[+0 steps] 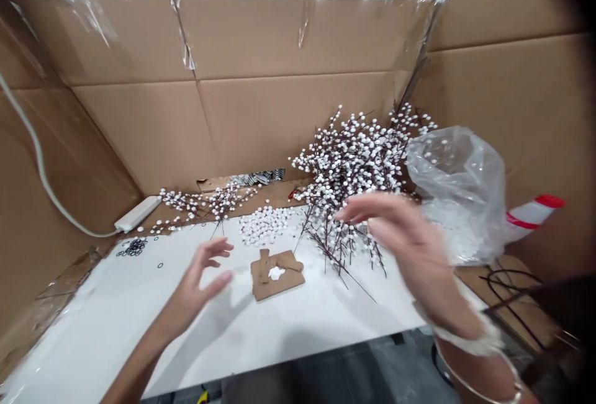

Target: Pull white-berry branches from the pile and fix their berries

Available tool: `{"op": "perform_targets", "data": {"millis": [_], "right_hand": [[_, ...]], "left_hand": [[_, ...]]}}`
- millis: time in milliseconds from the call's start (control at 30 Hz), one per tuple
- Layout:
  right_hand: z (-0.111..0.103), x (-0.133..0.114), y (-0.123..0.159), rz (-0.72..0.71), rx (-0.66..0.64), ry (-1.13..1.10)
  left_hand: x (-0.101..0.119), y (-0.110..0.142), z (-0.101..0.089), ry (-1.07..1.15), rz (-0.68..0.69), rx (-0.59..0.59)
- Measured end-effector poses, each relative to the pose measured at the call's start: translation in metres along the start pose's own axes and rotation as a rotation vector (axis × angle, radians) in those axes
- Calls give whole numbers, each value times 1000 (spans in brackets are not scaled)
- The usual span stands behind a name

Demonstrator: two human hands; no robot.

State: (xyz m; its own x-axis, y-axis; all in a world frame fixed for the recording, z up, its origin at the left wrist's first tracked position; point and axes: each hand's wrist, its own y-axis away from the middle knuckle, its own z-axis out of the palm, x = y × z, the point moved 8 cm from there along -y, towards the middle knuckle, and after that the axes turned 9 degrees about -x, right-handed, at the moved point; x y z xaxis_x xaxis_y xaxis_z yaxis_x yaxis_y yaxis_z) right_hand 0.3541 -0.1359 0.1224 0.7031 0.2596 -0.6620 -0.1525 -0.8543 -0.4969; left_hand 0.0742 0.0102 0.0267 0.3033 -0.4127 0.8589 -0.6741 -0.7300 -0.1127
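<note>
Right hand point(400, 227), fingers loosely parted, hovers before the berry stems point(358, 156) right of centre, bare ends slanting down-frame, berried tips up; left hand point(202, 277) has fingers open, empty. Bare surface point(102, 305) spans lower left, near edge rising rightward.

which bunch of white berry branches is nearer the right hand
The big, dense bunch left of the clear plastic bag; the right hand partly hides it. The sparser bunch lies leftward, near the white corded strip.
</note>
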Motion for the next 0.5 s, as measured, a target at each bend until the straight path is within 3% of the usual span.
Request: {"op": "perform_targets", "data": {"millis": [133,233,333,500], "right_hand": [[80,83,29,312,-138,-99],[131,139,62,524,-198,-116],[154,157,79,563,-195,-137],[167,162,84,564,-169,-330]], "left_hand": [[-68,-9,52,-359,-163,-237],[-92,-15,77,-464,-162,-341],[-94,-23,89,-494,-90,-361],[-95,-31,92,-467,-43,-303]]}}
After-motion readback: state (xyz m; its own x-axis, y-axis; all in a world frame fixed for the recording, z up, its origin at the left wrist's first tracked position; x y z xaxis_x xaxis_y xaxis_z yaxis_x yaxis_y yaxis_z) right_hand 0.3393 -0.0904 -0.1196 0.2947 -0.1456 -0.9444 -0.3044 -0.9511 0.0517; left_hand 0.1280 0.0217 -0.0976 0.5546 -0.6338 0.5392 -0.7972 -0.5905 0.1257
